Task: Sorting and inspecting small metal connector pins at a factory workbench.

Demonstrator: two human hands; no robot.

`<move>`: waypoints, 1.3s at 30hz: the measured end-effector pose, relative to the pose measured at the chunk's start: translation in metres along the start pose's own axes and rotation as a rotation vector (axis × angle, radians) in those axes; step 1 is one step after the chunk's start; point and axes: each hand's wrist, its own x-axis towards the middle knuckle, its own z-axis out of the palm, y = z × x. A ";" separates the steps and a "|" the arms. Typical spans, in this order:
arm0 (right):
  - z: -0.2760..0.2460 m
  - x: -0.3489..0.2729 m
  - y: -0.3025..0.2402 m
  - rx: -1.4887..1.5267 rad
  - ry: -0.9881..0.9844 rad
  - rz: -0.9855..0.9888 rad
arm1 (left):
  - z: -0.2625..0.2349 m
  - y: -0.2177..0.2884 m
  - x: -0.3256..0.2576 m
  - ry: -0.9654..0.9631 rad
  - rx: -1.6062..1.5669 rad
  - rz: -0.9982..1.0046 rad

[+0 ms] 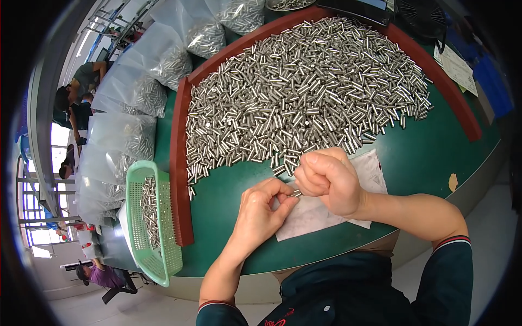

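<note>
A wide heap of short, shiny metal pins [293,87] covers the far part of the green table [217,217]. Just in front of it, my left hand [261,209] is closed in a pinch, with a few metal pins [296,193] showing at its fingertips. Close beside these pins, my right hand [334,182] is curled into a fist, and its fingers hide whatever they may hold. Both hands are over a creased, smudged white sheet [315,218], cloth or paper, lying near the table's front edge.
Red-brown rails [181,163] border the heap. At the left stands a light green basket [169,255] holding more pins. Beyond it are several clear plastic bags [147,95] of pins. A black fan [421,19] and papers [455,68] are at far right.
</note>
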 end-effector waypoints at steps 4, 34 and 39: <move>0.000 0.001 -0.001 0.023 -0.013 -0.004 | 0.000 0.000 -0.001 0.001 0.011 0.001; -0.002 0.004 -0.013 0.074 0.043 -0.088 | -0.004 -0.035 0.010 0.201 -0.570 0.242; -0.004 0.003 -0.014 0.066 0.051 -0.096 | -0.002 -0.035 0.012 0.270 -0.555 0.306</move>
